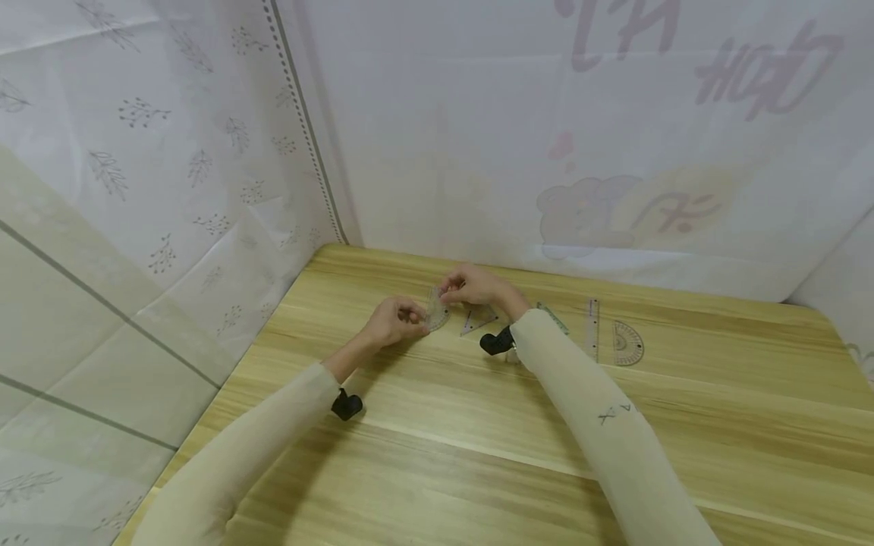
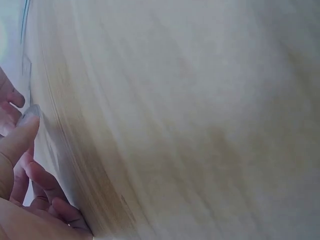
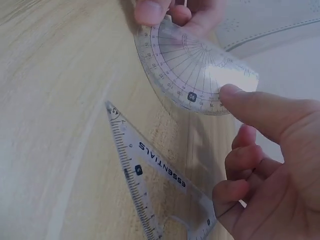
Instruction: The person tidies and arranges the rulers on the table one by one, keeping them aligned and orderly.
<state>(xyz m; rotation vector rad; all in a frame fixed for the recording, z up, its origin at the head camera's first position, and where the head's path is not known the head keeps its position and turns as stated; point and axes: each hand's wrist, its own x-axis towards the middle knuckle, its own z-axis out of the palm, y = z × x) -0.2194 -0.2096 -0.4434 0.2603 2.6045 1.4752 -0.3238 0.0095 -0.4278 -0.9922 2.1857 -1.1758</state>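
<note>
A clear plastic protractor (image 1: 438, 312) is held between my two hands, tilted up over the tabletop. At one end my left hand (image 1: 391, 324) pinches it between thumb and fingers. The other end is pinched by my right hand (image 1: 474, 287), whose thumb lies on the printed face in the right wrist view. Just below it there, a clear set square (image 3: 131, 155) lettered "ESSENTIALS" lies on the wood. The left wrist view catches mostly tabletop, with the left thumb (image 2: 20, 142) and curled fingers at its left edge.
Right of the hands on the wooden table (image 1: 423, 470) lie a green-marked piece (image 1: 554, 318), partly behind the right sleeve, a clear ruler (image 1: 593, 326) and a second protractor (image 1: 629, 343). Patterned white cloth (image 1: 437, 152) hangs along the back and left edges. Black wrist cameras (image 1: 347, 406) jut from the sleeves.
</note>
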